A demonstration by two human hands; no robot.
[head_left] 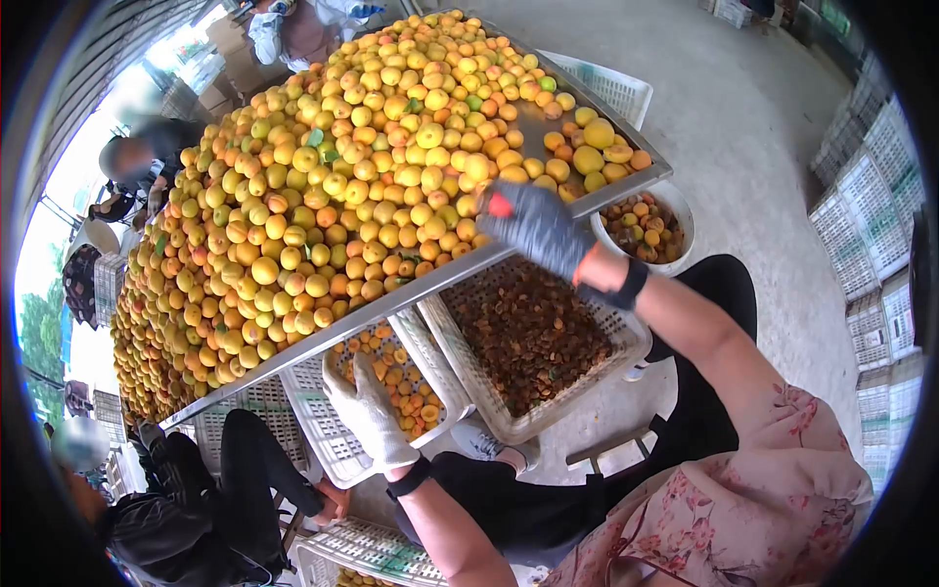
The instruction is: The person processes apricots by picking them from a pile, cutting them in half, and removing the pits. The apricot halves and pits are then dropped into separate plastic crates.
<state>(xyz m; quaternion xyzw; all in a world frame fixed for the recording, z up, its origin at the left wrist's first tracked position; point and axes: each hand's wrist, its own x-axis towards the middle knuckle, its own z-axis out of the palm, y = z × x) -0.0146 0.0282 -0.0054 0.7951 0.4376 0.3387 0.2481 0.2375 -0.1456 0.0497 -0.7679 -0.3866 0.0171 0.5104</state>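
Note:
My left hand point(367, 413), in a white glove, hangs over a white plastic crate point(328, 445) holding apricot halves point(411, 399). Its thumb and fingers are apart, and I see nothing between them. A grey glove covers my right hand point(536, 227), which reaches over the metal rim point(430, 282) of the table to the heaped apricots point(391, 166). Its fingers are curled and somewhat blurred. A small red patch shows by the fingertips; I cannot make out what it is. Below that hand stands a second crate point(634, 357) full of brown apricot stones point(533, 338).
A white bucket point(688, 220) of reddish and dark fruit stands by the table's right corner. Other people sit on the left and at the far side, one in black point(186, 509) close by. Stacked crates point(866, 225) line the right. Another crate point(381, 548) lies below my left arm.

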